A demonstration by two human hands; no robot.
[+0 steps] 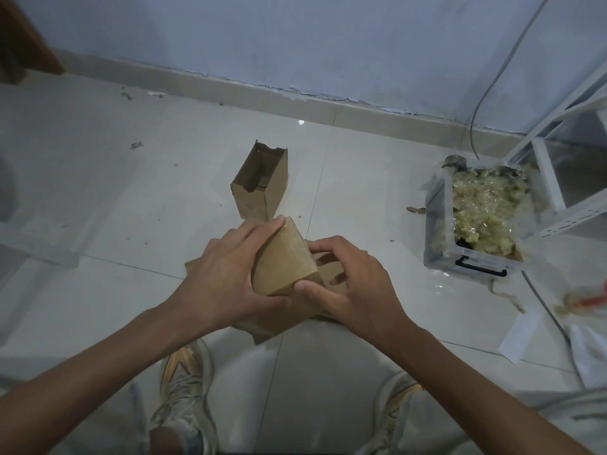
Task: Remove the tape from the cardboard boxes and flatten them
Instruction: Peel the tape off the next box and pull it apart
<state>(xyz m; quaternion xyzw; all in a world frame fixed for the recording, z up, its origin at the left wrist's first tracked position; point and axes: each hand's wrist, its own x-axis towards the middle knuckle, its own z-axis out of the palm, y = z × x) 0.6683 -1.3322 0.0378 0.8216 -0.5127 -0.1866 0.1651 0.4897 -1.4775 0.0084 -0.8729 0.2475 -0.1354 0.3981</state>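
Pale tiled floor, blue-grey wall behind it with a chipped skirting line. White metal shelving frame at the right edge, a grey cable hanging down the wall beside it.

Clear plastic bin with a black handle sits on the floor by the frame, heaped with crumpled yellowish tape scraps.

Opened cardboard box stands upright on the floor, top open, just beyond the hands and apart from them.

Taped cardboard box is held low over the floor at centre, tilted, its glossy taped face uppermost; more brown cardboard shows beneath it.

Left hand holds the box's left side, fingers spread along the top edge, thumb under the near edge. Right hand holds its right side, fingers curled at the far corner, thumb pressed on the near corner.

Two sneakers below, toes toward the box. Paper slips lie on the floor at right.
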